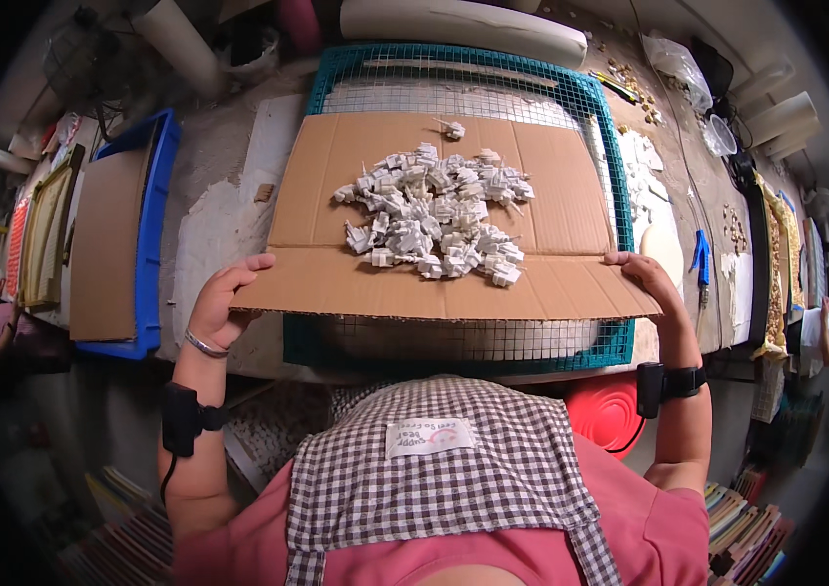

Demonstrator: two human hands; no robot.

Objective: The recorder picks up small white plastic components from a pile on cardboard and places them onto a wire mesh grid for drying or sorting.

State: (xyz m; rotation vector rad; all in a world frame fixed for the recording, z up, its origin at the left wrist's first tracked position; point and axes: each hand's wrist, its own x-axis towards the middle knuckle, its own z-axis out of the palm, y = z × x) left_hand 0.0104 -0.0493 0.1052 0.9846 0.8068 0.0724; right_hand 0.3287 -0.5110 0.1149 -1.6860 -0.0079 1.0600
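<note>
My left hand and right hand are each closed on a near corner of the cardboard sheet, lying over the green wire tray. It seems light but bendy; the small white pieces may slide.

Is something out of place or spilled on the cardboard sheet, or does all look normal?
One small white piece lies apart from the pile of white pieces, near the far edge of the cardboard sheet. The left hand and right hand hold the sheet's near corners. Nothing has spilled off.
</note>
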